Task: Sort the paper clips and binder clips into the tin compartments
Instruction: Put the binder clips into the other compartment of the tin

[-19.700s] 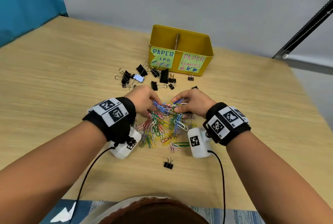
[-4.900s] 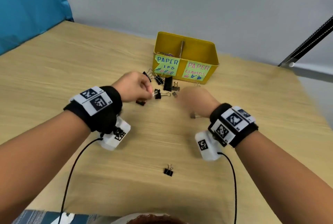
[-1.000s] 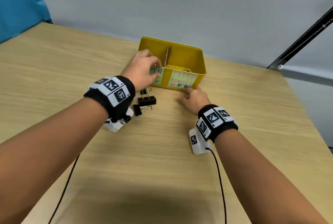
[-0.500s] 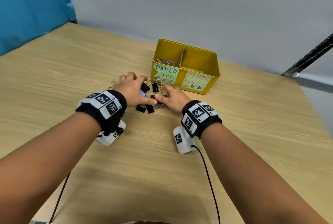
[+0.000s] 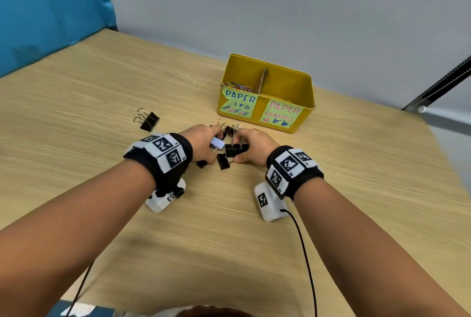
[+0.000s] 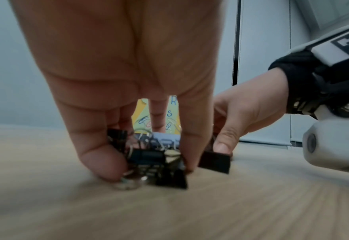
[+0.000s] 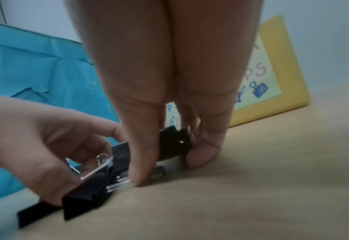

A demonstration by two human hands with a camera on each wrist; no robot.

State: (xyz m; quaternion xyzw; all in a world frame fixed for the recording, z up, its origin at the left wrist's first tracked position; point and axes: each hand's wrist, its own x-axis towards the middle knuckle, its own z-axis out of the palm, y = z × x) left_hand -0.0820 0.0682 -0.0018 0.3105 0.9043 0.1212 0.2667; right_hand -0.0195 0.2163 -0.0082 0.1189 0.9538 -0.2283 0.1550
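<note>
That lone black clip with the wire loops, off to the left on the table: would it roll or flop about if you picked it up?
Probably neither. The lone binder clip has a wedge-shaped black body lying flat on the table, so it should slide rather than roll. The body looks like stiff folded metal, while its two wire loops seem hinged and may swing. It is likely light.

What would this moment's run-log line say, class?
both hands gathering binder clips | paper clips in yellow tin
</note>
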